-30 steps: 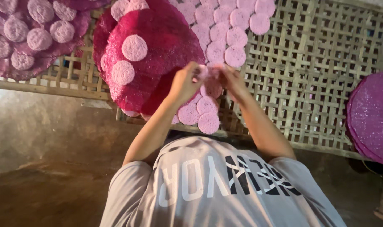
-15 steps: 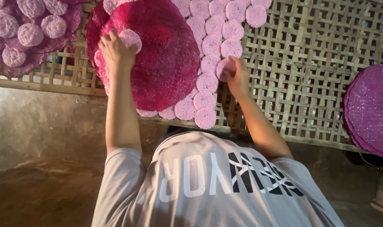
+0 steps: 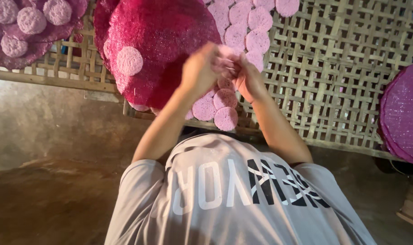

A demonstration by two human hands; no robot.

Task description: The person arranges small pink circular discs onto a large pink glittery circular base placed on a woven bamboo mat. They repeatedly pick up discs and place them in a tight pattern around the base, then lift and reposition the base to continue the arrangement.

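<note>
Together, our left hand point(image 3: 201, 68) and right hand point(image 3: 248, 78) meet over the woven bamboo rack point(image 3: 342, 68), fingers pinched around a small pale pink disc point(image 3: 224, 52) held between them; motion blur smears the fingertips, so we cannot tell exactly how each finger sits on it. Our left hand is curled closed at the disc's left edge, and our right hand is closed on its right side, thumb and fingers drawn in. Just below our hands lie more pink discs in rows point(image 3: 220, 104) on the rack, touching or nearly touching one another, and further rows point(image 3: 247, 22) run up toward the top edge. To the left of our hands rests a large deep magenta round mat point(image 3: 161, 41) (it overlaps the rack's near rail), with a single pale disc point(image 3: 129, 61) lying on it near its left side. At far left another purple mat point(image 3: 56, 31) carries several discs, and at far right a purple round stack point(image 3: 403, 113) leans at the rack's edge. Our grey printed shirt point(image 3: 233, 195) fills the bottom of the view.
</note>
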